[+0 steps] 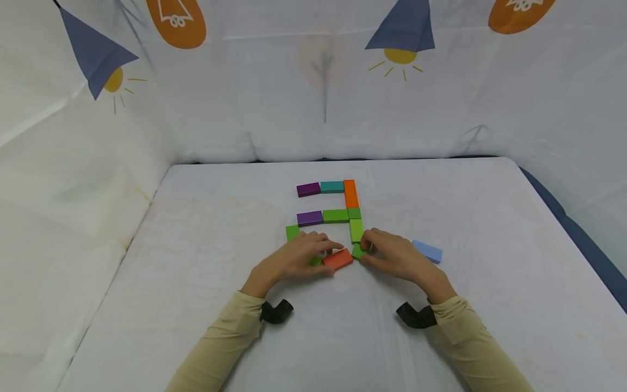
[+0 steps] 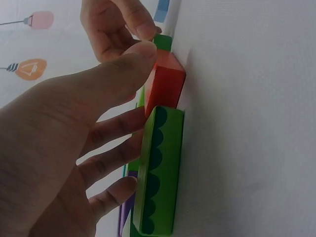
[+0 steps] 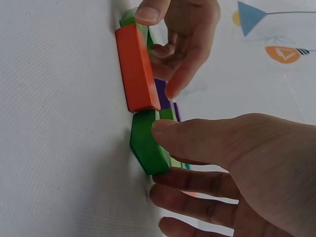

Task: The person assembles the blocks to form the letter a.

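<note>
Wooden blocks lie in a line pattern on the white table. Along its near side, a red block (image 1: 338, 259) sits between a green block with a scalloped dark edge (image 2: 160, 173) and a small green block (image 3: 147, 140). My left hand (image 1: 306, 255) is around the left end of the red block, its thumb beside the near face and index finger stretched above. No firm grip shows there. My right hand (image 1: 399, 256) pinches the small green block between thumb and index finger, the other fingers loosely bent. The left hand partly hides the scalloped green block in the head view.
Beyond the hands run a lime block (image 1: 356, 231), an orange block (image 1: 350, 193), a teal block (image 1: 332, 187) and two purple blocks, one being the nearer purple block (image 1: 310, 218). A light blue block (image 1: 428, 251) lies apart, right of the right hand. White cloth hangs behind.
</note>
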A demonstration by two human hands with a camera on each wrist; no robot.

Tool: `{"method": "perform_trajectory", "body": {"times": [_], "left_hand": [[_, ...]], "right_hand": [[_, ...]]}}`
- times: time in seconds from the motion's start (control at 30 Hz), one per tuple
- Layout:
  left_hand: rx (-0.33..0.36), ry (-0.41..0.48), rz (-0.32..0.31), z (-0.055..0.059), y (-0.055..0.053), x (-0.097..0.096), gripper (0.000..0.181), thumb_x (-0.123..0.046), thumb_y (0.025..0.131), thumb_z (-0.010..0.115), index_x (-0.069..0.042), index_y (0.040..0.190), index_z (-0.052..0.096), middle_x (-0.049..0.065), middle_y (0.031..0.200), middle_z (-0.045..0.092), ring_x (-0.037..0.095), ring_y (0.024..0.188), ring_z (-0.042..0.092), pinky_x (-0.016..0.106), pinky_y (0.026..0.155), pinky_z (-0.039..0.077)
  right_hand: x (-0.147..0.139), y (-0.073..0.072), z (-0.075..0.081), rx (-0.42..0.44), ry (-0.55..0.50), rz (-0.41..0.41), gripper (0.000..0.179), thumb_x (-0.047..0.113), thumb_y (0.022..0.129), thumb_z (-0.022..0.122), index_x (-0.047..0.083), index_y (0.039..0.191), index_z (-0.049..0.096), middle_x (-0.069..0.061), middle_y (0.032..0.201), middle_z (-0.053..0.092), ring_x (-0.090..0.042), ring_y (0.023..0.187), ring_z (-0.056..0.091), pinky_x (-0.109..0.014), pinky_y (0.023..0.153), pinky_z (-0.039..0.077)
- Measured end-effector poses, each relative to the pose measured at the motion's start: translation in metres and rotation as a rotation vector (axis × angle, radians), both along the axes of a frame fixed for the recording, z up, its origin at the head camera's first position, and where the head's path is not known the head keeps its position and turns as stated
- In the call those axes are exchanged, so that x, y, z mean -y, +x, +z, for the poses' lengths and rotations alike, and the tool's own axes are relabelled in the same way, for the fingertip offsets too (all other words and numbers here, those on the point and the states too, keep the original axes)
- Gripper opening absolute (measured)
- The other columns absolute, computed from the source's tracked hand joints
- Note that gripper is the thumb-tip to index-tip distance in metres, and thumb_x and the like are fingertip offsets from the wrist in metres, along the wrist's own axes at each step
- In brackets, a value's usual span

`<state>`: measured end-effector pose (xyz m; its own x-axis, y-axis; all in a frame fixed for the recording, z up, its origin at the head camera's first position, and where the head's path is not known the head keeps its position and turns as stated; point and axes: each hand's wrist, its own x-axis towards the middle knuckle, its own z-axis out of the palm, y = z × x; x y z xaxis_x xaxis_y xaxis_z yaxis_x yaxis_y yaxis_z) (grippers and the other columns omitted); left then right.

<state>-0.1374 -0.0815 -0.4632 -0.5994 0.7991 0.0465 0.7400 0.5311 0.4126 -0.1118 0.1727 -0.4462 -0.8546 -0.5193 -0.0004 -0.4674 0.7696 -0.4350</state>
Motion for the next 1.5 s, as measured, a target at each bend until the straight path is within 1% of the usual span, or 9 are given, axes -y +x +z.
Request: {"method": "perform_trajectory", "body": {"times": [0.3,0.47,0.7,0.9,1.0,1.1,1.3,1.4,1.5], "left_hand": [[0.043,-0.007,-0.008,0.009,-0.008,0.014,0.060,-0.040,0.076,0.077,-0.019,0.129,0.058,-0.006,0.108,0.062,0.008,0.097,0.053,0.027,0.088,0.044],[0.087,0.014,0.053,0.014,-0.012,0.026,0.061,-0.040,0.075,0.078,-0.020,0.129,0.058,-0.004,0.112,0.061,0.012,0.097,0.052,0.030,0.086,0.042],[0.115,0.012,0.134,0.020,-0.016,0.044,0.052,-0.031,0.080,0.075,-0.018,0.128,0.059,-0.001,0.115,0.059,0.015,0.100,0.049,0.031,0.087,0.045],[0.075,0.046,0.278,0.023,-0.019,0.052,0.050,-0.028,0.088,0.066,-0.018,0.135,0.052,0.004,0.116,0.056,0.017,0.100,0.053,0.036,0.083,0.050],[0.034,0.056,0.363,0.021,-0.021,0.053,0.046,-0.026,0.091,0.063,-0.018,0.134,0.052,0.006,0.122,0.053,0.021,0.108,0.053,0.041,0.088,0.050],[-0.006,0.051,0.412,0.018,-0.022,0.054,0.043,-0.026,0.091,0.062,-0.018,0.133,0.054,0.008,0.126,0.052,0.026,0.114,0.050,0.045,0.094,0.047],[-0.062,0.087,0.413,0.014,-0.024,0.054,0.039,-0.024,0.091,0.063,-0.015,0.129,0.057,0.010,0.125,0.054,0.029,0.116,0.051,0.047,0.097,0.043],[-0.042,0.113,0.396,0.015,-0.026,0.051,0.039,-0.024,0.092,0.062,-0.014,0.129,0.057,0.009,0.126,0.055,0.028,0.118,0.051,0.048,0.099,0.042],[-0.013,0.130,0.369,0.024,-0.035,0.043,0.039,-0.025,0.093,0.060,-0.012,0.130,0.056,0.010,0.127,0.056,0.028,0.119,0.050,0.048,0.100,0.042]], "right_hand": [[-0.001,0.001,0.002,0.031,-0.007,-0.007,0.020,0.021,0.084,0.071,0.014,0.095,0.056,0.006,0.087,0.058,-0.010,0.083,0.056,-0.028,0.073,0.049],[-0.005,0.001,0.003,0.038,-0.028,-0.015,0.021,0.021,0.085,0.070,0.014,0.099,0.057,0.005,0.092,0.060,-0.011,0.087,0.058,-0.030,0.076,0.050],[-0.018,0.000,0.011,0.057,-0.049,-0.052,0.025,0.023,0.087,0.068,0.011,0.106,0.058,0.000,0.099,0.063,-0.016,0.091,0.059,-0.032,0.077,0.050],[-0.043,-0.003,0.022,0.098,-0.010,-0.124,0.029,0.022,0.087,0.067,0.007,0.111,0.059,-0.005,0.103,0.062,-0.021,0.096,0.057,-0.039,0.082,0.048],[-0.056,-0.003,0.027,0.104,0.018,-0.125,0.029,0.019,0.086,0.067,0.005,0.111,0.060,-0.008,0.103,0.061,-0.025,0.098,0.057,-0.044,0.085,0.047],[-0.066,-0.002,0.030,0.108,0.027,-0.120,0.029,0.018,0.086,0.067,0.004,0.110,0.060,-0.008,0.103,0.061,-0.026,0.099,0.058,-0.046,0.086,0.047],[-0.078,0.000,0.031,0.167,0.063,-0.124,0.033,0.020,0.083,0.070,0.003,0.109,0.060,-0.011,0.100,0.059,-0.026,0.095,0.057,-0.044,0.083,0.046],[-0.081,0.001,0.029,0.228,0.089,-0.147,0.034,0.021,0.083,0.070,0.004,0.111,0.059,-0.012,0.101,0.058,-0.026,0.095,0.055,-0.042,0.082,0.045],[-0.083,0.001,0.031,0.266,0.102,-0.163,0.034,0.021,0.084,0.069,0.006,0.112,0.058,-0.013,0.103,0.057,-0.027,0.095,0.055,-0.043,0.082,0.046]]}}
